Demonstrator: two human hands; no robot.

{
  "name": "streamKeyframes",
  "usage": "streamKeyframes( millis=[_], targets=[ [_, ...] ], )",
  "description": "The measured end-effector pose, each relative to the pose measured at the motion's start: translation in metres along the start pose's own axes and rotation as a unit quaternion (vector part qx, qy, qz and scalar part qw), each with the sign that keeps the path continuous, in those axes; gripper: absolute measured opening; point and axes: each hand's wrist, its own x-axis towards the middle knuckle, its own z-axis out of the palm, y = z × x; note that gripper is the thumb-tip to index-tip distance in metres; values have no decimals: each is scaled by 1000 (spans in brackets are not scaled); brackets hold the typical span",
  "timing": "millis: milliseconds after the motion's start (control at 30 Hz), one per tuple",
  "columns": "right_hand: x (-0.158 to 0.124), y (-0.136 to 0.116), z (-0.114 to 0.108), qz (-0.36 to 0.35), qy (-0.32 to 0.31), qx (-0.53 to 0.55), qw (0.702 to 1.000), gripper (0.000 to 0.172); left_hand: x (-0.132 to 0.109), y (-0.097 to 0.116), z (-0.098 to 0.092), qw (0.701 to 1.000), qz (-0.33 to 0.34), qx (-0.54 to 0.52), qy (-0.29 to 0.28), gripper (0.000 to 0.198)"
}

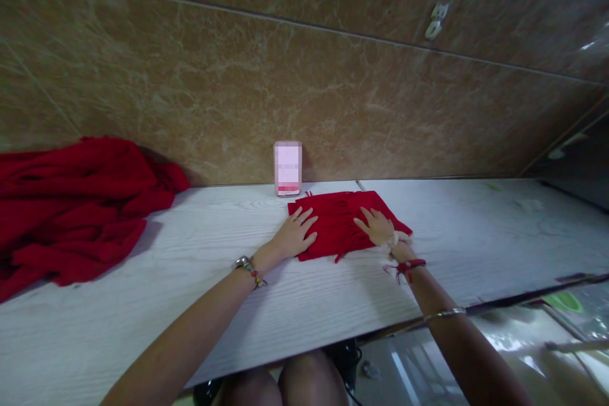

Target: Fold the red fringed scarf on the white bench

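A folded red cloth with fringed edges lies flat on the white wood-grain table, near the wall. My left hand rests flat on its left edge with the fingers spread. On the cloth's right part, my right hand lies palm down, fingers stretched toward the wall. Both hands press on the cloth and grip nothing. Bracelets circle both wrists, with a red cord on the right one.
A heap of loose red cloth covers the table's far left. A small pink box stands against the brown marble wall just behind the folded cloth. A white outlet sits high on the wall. My knees show below the table's front edge.
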Motion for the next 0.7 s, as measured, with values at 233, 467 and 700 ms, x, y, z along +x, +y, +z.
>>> streamKeyframes(
  millis=[233, 467, 700],
  targets=[
    [-18, -53, 2, -35, -55, 17, 998, 53, -40, -31, -27, 999, 6, 1, -40, 41],
    [-59, -161, -1, -113, -79, 15, 990, 67, -133, -91, -77, 995, -86, 12, -53, 37],
    [-61, -237, -7, -175, -51, 36, 983, 63, -144, -119, -103, 979, -187, 53, 64, 31]
  ],
)
